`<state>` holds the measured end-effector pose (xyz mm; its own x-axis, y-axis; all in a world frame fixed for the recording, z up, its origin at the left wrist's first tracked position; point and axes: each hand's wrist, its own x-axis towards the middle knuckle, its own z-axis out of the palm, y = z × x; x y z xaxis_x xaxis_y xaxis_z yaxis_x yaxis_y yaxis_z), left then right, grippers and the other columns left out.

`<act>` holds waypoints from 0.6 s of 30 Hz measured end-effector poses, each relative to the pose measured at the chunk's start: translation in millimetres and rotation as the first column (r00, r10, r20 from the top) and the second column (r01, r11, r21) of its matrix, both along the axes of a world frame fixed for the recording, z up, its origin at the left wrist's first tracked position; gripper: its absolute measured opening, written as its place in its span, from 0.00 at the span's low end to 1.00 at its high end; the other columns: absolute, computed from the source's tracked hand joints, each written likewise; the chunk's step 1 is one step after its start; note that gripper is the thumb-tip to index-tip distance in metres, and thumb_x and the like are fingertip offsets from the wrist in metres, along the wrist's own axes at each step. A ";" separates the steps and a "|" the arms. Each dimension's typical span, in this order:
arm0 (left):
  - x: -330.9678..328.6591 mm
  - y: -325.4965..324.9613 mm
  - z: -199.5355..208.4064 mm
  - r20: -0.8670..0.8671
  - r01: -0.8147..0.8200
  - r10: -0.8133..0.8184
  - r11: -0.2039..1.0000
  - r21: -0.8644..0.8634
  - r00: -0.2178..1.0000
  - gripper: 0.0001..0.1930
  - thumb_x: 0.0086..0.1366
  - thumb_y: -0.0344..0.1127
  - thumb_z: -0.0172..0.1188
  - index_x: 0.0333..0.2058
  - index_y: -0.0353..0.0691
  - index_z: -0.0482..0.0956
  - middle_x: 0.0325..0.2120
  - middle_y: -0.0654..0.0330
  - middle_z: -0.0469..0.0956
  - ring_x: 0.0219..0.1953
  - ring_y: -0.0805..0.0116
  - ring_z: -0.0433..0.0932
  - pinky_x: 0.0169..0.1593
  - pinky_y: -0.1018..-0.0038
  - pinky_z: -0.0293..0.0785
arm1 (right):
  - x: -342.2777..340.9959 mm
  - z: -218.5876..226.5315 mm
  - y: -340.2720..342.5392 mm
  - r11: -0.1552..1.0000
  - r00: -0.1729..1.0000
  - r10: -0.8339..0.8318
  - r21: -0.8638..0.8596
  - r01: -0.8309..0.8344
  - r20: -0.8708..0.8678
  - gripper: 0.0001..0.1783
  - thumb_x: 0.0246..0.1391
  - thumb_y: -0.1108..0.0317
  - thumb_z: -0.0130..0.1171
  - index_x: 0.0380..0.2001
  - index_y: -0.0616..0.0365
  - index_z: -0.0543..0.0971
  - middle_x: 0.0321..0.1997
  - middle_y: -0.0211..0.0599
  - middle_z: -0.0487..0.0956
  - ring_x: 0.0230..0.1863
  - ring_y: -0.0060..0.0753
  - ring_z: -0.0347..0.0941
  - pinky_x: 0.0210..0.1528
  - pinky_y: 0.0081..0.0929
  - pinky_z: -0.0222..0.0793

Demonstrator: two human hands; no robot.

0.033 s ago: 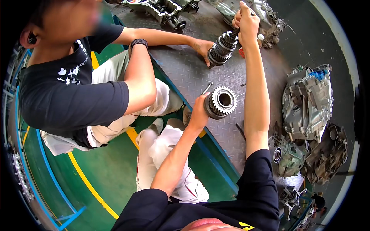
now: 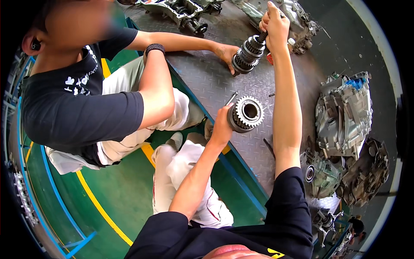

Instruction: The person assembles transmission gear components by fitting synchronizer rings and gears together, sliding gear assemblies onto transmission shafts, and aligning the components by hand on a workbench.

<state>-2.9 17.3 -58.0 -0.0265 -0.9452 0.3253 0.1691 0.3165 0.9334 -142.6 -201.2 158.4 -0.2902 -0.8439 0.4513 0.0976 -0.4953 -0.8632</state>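
Fingers of my left hand (image 2: 221, 127) are wrapped round the near-left side of a steel gear (image 2: 249, 111), a toothed ring with a dark round bore facing up. Beside that hand's top, a thin metal rod (image 2: 232, 98) points away; whether the hand touches it I cannot tell. Farther off, my right hand (image 2: 276, 30) is closed round the splined upper end of a gear shaft (image 2: 248, 55), which stands slightly tilted and carries several gears. A co-worker's hand (image 2: 226, 55) touches the left side of this shaft's lower gears.
Everything stands on a tread-plate metal bench (image 2: 202, 77). A silver gearbox housing (image 2: 343, 116) is at the right, with a dirty casing (image 2: 366, 175) nearer me. An open housing (image 2: 177, 11) lies at the far edge. The co-worker (image 2: 86, 99) sits at the left.
The steel gear in my left hand has shifted very slightly to the left. My right hand and the gear shaft look the same.
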 end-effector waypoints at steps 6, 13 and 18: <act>-2.3 -14.2 17.8 -0.073 -0.082 0.077 0.994 -0.069 0.994 0.12 0.71 0.30 0.51 0.51 0.33 0.70 0.38 0.47 0.77 0.44 0.51 0.76 0.51 0.63 0.70 | 12.4 -1.9 5.3 0.998 0.998 0.055 0.009 -0.054 -0.021 0.20 0.63 0.63 0.58 0.17 0.50 0.66 0.13 0.20 0.60 0.12 0.15 0.52 0.16 0.21 0.52; 22.4 -57.6 33.6 -0.099 -0.032 0.046 0.989 0.145 0.994 0.15 0.69 0.33 0.53 0.51 0.33 0.73 0.39 0.52 0.79 0.44 0.61 0.77 0.49 0.67 0.72 | 15.2 -2.9 5.4 0.998 0.999 -0.041 -0.037 0.042 0.015 0.21 0.64 0.65 0.57 0.15 0.52 0.67 0.12 0.21 0.62 0.10 0.15 0.52 0.12 0.20 0.49; 43.3 -84.5 75.2 -0.408 0.273 -0.118 0.898 0.346 0.905 0.22 0.74 0.41 0.37 0.27 0.47 0.80 0.19 0.71 0.76 0.17 0.84 0.68 0.18 0.84 0.57 | 8.0 -7.9 13.3 0.998 0.997 -0.062 -0.018 0.063 0.037 0.21 0.64 0.64 0.57 0.16 0.52 0.67 0.12 0.21 0.63 0.10 0.14 0.54 0.12 0.19 0.49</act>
